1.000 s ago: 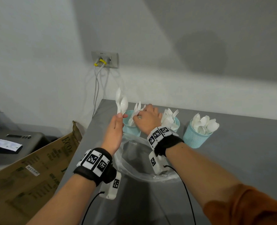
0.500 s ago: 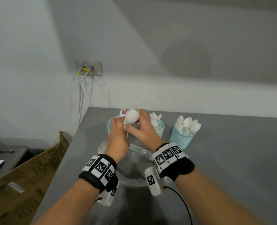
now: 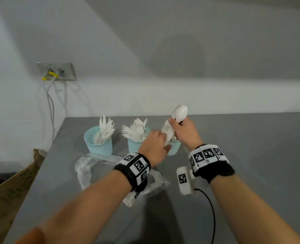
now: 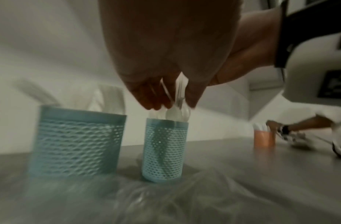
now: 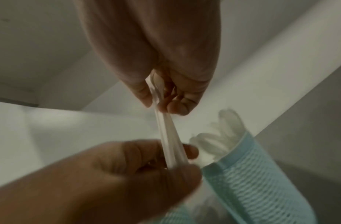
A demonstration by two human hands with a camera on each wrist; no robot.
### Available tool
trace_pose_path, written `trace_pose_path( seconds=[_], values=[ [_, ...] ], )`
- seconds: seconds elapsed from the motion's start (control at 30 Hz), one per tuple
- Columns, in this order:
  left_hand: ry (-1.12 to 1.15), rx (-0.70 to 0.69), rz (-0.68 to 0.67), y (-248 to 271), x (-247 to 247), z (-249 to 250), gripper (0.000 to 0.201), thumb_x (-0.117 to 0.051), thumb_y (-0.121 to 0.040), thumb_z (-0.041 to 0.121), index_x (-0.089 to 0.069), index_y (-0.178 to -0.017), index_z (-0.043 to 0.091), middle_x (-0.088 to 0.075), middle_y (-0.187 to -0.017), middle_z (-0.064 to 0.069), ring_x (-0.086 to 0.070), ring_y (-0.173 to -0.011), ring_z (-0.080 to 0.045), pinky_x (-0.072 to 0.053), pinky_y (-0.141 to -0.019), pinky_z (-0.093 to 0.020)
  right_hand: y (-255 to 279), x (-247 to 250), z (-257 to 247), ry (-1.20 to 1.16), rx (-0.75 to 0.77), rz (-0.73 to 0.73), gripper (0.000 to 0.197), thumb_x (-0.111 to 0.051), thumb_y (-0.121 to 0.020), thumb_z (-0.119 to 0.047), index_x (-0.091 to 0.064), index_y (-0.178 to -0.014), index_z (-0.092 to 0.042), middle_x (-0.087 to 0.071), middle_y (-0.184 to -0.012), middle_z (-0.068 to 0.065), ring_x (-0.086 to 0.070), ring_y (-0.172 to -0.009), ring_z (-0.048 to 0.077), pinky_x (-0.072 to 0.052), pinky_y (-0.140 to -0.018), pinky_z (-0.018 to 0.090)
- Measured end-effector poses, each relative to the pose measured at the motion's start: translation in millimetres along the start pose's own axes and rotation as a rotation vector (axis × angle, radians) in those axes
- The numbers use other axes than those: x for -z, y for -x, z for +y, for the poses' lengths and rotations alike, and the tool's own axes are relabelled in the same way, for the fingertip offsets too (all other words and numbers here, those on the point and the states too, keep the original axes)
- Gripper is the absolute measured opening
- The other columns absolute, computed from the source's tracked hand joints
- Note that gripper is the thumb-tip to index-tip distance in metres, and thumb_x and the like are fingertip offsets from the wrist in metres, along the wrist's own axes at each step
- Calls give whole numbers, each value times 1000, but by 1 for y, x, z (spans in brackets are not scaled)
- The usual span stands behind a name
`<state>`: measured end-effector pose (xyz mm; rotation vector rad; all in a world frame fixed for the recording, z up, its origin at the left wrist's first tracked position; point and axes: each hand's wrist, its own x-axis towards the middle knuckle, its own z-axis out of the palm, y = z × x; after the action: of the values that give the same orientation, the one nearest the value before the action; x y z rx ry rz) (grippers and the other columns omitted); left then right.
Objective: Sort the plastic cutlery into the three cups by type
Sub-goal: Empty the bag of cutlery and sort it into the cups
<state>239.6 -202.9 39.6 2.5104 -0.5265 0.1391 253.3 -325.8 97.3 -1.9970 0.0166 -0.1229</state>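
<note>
Three teal mesh cups stand in a row on the grey table. The left cup (image 3: 98,143) holds knives, the middle cup (image 3: 134,147) forks, and the right cup (image 3: 174,149) spoons. Over the right cup both hands hold a small bunch of white spoons (image 3: 180,112). My right hand (image 3: 175,121) pinches them just below the bowls, and my left hand (image 3: 164,142) grips the handle ends. In the right wrist view the spoon handles (image 5: 169,141) run from right fingers down to the left hand (image 5: 127,174), beside the spoon cup (image 5: 257,174). The left wrist view shows spoon handles (image 4: 180,92) above that cup (image 4: 164,150).
A crumpled clear plastic bag (image 3: 91,166) lies on the table in front of the cups. A cardboard box (image 3: 10,194) stands off the table's left edge. Cables hang from a wall socket (image 3: 56,71). Farther along the table, another person's hand is at an orange cup (image 4: 264,138).
Both hands moved right, from the left cup to over the right cup, carrying the spoons. The right hand, earlier at the left cup, now shares the hold.
</note>
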Motion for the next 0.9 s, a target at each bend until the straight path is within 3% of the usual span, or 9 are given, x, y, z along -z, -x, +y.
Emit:
trace_pose_path(
  seconds=[0.1,0.17,0.27,0.37,0.43,0.53,0.7,0.83,0.9],
  values=[
    [-277,26,-16,-10,-12,2,47,-59,-89,34,-49,-130,13,-47,-126,-7,-39,-119,-25,-37,-104,-38,-14,18,10,-18,-53,67,16,-54,-94,-20,-54,-83,-7,-53,-64,5,-50,-53,14,-45,-56,27],
    [-325,23,-2,-13,-18,1,46,-56,-89,34,-49,-130,13,-46,-127,-8,-39,-119,-25,-40,-101,-38,-20,25,15,-48,-46,148,13,-55,-92,-15,-54,-81,-9,-57,-68,10,-54,-54,18,-51,-62,34],
    [-284,60,31,-19,-23,-1,38,-54,-90,34,-52,-122,12,-48,-124,-8,-41,-115,-25,-42,-97,-38,-24,26,24,-44,-23,230,17,-58,-90,-13,-52,-76,-20,-62,-74,12,-61,-63,24,-53,-68,35],
    [-268,77,70,-25,-26,0,37,-52,-93,35,-52,-119,9,-48,-122,-11,-44,-113,-26,-45,-91,-37,-25,18,34,-1,-80,167,7,-64,-88,-18,-60,-86,-12,-64,-70,7,-63,-61,22,-55,-69,37],
    [-263,90,82,-27,-26,0,39,-51,-94,36,-51,-118,6,-48,-122,-12,-45,-112,-27,-46,-88,-36,-24,12,40,57,-106,130,17,-67,-85,-19,-64,-91,-4,-67,-71,11,-66,-64,25,-58,-70,38],
    [-251,123,73,-30,-26,0,40,-50,-94,38,-53,-117,6,-48,-121,-12,-45,-112,-27,-47,-83,-35,-25,7,47,141,-88,94,15,-68,-81,-19,-64,-94,-13,-70,-82,12,-69,-78,30,-58,-74,42],
    [-230,120,76,-31,-26,-2,38,-52,-94,39,-56,-114,8,-47,-120,-11,-45,-112,-25,-46,-80,-33,-25,9,54,321,-108,6,13,-64,-84,-19,-60,-94,-12,-62,-81,8,-62,-79,28,-47,-69,31],
    [-215,124,80,-31,-27,-4,38,-53,-93,38,-55,-114,7,-47,-120,-11,-46,-110,-25,-49,-84,-36,-18,9,57,143,-36,37,46,-74,-74,-16,-53,-115,-17,-54,-104,2,-57,-88,19,-47,-77,26],
    [-221,127,88,-31,-28,-5,39,-53,-93,39,-54,-114,7,-47,-119,-11,-46,-110,-25,-49,-85,-37,-10,7,58,90,70,102,45,-75,-75,-16,-53,-114,-21,-48,-110,-1,-56,-82,12,-48,-74,19]
  ],
)
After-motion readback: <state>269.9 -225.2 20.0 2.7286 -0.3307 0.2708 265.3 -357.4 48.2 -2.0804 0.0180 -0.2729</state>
